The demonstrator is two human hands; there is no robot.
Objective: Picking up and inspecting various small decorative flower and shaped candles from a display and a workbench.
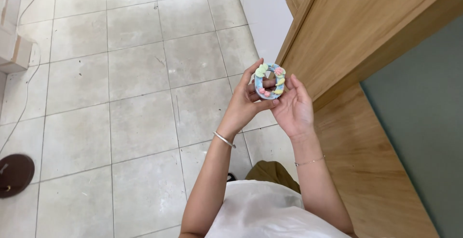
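While both hands meet above the tiled floor [135,103], a small pastel blue ring [270,81] studded with pink, green and yellow ornaments is held between them, near the edge of a wooden cabinet [357,30] at right. Left hand [246,104]: fingers curled around the ring's left side, thumb pressing its lower rim. Right hand [293,108]: palm half open, fingertips closed on the ring's right side. Step in hand, as judged: inspection or turning of the ring. Any further turn calls for one hand keeping firm hold while the other shifts its fingers. Far left, a dark round disc [14,174] lies on the floor
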